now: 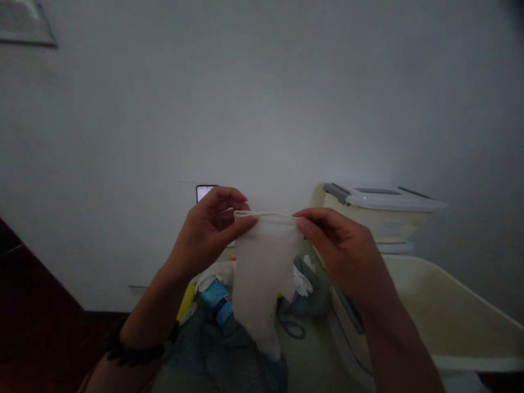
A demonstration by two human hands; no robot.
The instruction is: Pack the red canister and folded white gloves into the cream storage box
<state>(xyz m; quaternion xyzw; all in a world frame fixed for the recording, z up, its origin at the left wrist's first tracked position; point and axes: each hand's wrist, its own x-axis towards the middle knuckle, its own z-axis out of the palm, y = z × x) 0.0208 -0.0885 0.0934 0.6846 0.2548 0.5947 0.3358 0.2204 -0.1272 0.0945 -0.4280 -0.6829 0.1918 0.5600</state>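
Note:
A thin white glove (264, 267) hangs limp in front of me, its rimmed cuff upward and its narrower end down. My left hand (215, 224) pinches the cuff's left side between thumb and fingers. At the cuff's right corner, my right hand (338, 240) pinches the rim in the same way. The cuff is stretched flat between both hands. Behind the glove lie a blue-and-white package (218, 300), dark grey-green knitted cloth (216, 349) and a crumpled white piece (303, 283); the glove partly hides them.
A lidded cream storage box (368, 218) stands at the back right against the wall. Nearer is an open cream bin (442, 305). A phone (204, 192) with a lit screen is behind my left hand. Something yellow (186, 301) lies by my left forearm.

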